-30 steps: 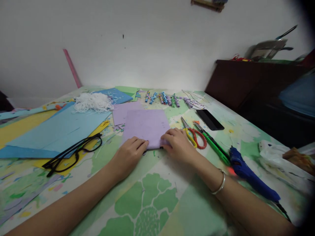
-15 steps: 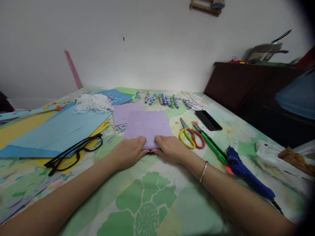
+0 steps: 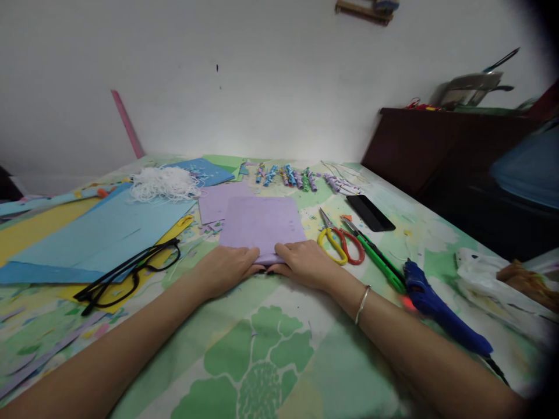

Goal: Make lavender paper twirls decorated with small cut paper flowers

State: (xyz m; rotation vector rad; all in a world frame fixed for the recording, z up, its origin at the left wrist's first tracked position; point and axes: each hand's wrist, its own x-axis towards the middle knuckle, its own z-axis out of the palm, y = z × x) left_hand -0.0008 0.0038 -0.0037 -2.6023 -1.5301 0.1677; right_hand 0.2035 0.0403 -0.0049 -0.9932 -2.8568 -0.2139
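Observation:
A square sheet of purple paper (image 3: 262, 222) lies flat on the table in front of me. Its near edge is curled up into a narrow roll or fold. My left hand (image 3: 233, 266) pinches the left part of that edge, thumb and fingers closed on it. On the right part, my right hand (image 3: 301, 262) grips the same edge in the same way, with a bracelet at the wrist. Between the two thumbs a short stretch of the rolled edge shows. The underside of the paper is hidden. Scissors (image 3: 339, 241) with yellow and red handles lie just beyond my right hand.
Right of the scissors lie a green utility knife (image 3: 379, 262), a black phone (image 3: 370, 213) and a blue glue gun (image 3: 443, 314). Leftward are black glasses (image 3: 135, 273), light blue paper (image 3: 100, 233) and white string (image 3: 166, 184). Several small paper rolls (image 3: 290, 176) lie at the back.
The near edge of the purple paper now shows a raised fold between the hands, where it looked flatter before. The hands have barely moved; the view shifts slightly.

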